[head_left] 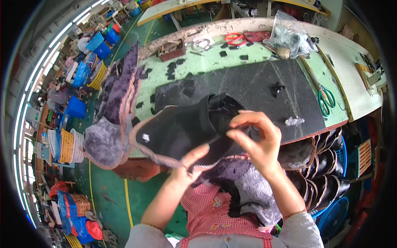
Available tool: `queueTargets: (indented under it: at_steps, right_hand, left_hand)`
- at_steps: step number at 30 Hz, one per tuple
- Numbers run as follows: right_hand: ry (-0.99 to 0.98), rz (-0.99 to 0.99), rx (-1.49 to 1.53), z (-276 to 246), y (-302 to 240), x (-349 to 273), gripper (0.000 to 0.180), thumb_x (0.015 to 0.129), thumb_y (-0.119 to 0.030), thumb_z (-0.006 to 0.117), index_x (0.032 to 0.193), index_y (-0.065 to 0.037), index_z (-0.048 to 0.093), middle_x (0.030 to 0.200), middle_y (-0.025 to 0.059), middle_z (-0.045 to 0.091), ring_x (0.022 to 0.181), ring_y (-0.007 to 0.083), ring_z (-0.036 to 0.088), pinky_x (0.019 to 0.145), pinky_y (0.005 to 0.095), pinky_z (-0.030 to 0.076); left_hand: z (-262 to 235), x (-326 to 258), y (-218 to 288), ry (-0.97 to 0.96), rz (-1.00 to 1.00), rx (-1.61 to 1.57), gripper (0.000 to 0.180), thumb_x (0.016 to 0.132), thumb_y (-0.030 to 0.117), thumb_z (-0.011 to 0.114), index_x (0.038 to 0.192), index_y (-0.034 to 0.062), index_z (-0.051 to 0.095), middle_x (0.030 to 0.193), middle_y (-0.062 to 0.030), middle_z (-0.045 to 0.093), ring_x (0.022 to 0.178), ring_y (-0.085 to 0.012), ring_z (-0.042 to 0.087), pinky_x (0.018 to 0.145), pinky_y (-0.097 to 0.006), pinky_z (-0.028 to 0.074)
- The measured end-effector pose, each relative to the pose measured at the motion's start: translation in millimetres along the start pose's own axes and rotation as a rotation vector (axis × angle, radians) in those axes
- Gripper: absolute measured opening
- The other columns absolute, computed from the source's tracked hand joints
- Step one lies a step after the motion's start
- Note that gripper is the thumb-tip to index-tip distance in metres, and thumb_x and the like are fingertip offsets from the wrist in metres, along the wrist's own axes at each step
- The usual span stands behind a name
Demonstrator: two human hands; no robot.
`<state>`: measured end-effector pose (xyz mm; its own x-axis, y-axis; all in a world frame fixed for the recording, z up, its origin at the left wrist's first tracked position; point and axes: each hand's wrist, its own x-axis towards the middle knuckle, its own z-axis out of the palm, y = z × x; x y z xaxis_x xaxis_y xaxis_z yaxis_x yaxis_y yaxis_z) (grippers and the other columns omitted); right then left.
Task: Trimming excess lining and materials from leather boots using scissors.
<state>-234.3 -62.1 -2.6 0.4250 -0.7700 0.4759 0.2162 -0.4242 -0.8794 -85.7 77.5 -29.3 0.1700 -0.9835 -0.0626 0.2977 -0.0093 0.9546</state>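
Note:
A black leather shoe upper with a pale, raw lower edge is raised in front of me, over the near edge of the bench. My left hand grips it from below, thumb lying on the leather and the other fingers hidden behind. At its raised collar, my right hand is closed, thumb and forefinger bent around the edge of the leather. A small white mark shows near the toe. Grey and purple fleecy pieces lie across my lap, over a red checked apron.
A black mat covers part of the green bench. Green-handled scissors, red-handled scissors, a small box and a plastic bag rest around it. Fleece-lined pieces hang at left; several black uppers are stacked at right.

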Motion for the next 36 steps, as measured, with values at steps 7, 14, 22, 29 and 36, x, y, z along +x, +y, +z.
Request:
queueTargets:
  at_steps: [7,14,22,29,36]
  right_hand:
    - [-0.038,-0.223,-0.455,-3,-25,6,0.029,0.067,-0.008,0.08,0.094,-0.008,0.068,0.074,-0.0001,0.057,0.07,0.016,0.056,0.086,0.0347,0.039]
    - [-0.002,-0.135,-0.325,-2,-26,8,0.039,0.071,-0.022,0.08,0.105,-0.011,0.066,0.082,-0.0018,0.058,0.08,0.0178,0.056,0.091,0.0383,0.034]
    - [-0.071,-0.12,-0.219,-6,-4,-1,0.029,0.065,-0.016,0.086,0.09,-0.008,0.073,0.089,0.0009,0.067,0.086,0.0173,0.057,0.086,0.0325,0.038]
    - [-0.028,-0.115,-0.127,-7,-1,-3,0.029,0.066,-0.012,0.084,0.093,-0.009,0.074,0.087,0.0002,0.068,0.084,0.0149,0.056,0.084,0.031,0.038]
    - [0.18,-0.153,-0.235,-12,5,-4,0.028,0.065,-0.006,0.082,0.092,-0.004,0.072,0.085,0.0034,0.068,0.082,0.0159,0.058,0.081,0.0313,0.039]
  left_hand:
    - [35,4,1,0.144,0.009,-0.363,0.058,0.088,0.01,0.052,0.143,-0.0014,0.034,0.144,-0.0163,0.042,0.133,-0.0276,0.043,0.113,-0.042,0.034]
    - [24,6,-17,0.013,0.085,-0.5,0.054,0.09,0.003,0.053,0.142,0.0029,0.039,0.14,-0.0123,0.047,0.13,-0.024,0.046,0.11,-0.04,0.038]
    - [33,7,-5,-0.054,0.082,-0.572,0.054,0.089,0.003,0.054,0.141,0.002,0.039,0.139,-0.0136,0.048,0.129,-0.0244,0.047,0.11,-0.04,0.037]
    - [38,2,0,-0.009,0.029,-0.577,0.057,0.087,0.004,0.055,0.141,0.0008,0.038,0.139,-0.0148,0.047,0.131,-0.0262,0.046,0.112,-0.043,0.034]
    - [38,-2,-7,-0.121,-0.025,-0.454,0.106,0.073,0.057,0.066,0.151,0.0037,0.016,0.155,-0.0149,0.023,0.143,-0.0327,0.024,0.118,-0.051,0.018]
